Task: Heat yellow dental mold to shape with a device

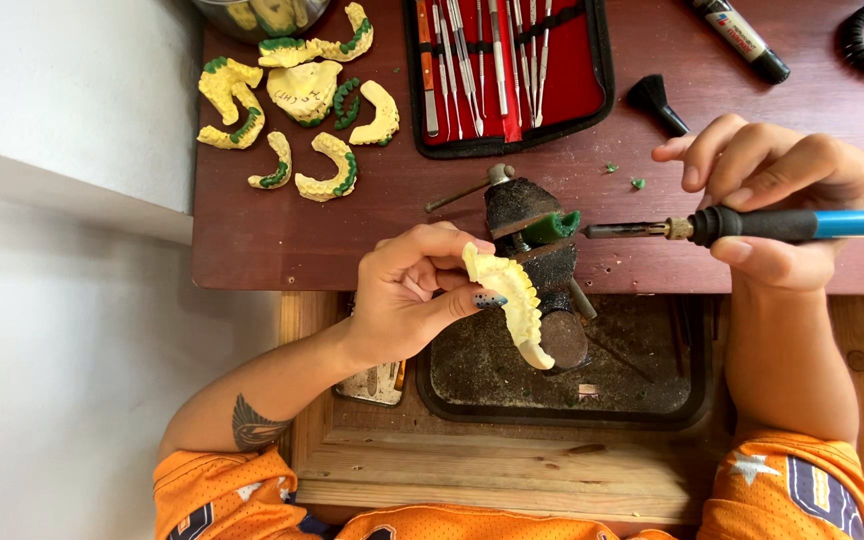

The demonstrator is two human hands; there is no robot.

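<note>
Yellow plaster dental cast (512, 300) in left hand (407, 300), blue-handled soldering iron (752, 225) in right hand (772, 200)

Soft, even daylight fills the scene, bright without harshness. The white area on the left (62, 300) is nearly washed out, with little texture left in it. The dark red surface (352, 240) carries a mild sheen at the far right, and the metal tools in the red-lined case (507, 70) show thin glints. Shadows are short and faint; the deepest lies in the dark tray (652, 395) below the surface's near edge. Focus is sharp throughout, with no motion blur on either hand, and slight wide-angle stretching shows at the edges.
</note>
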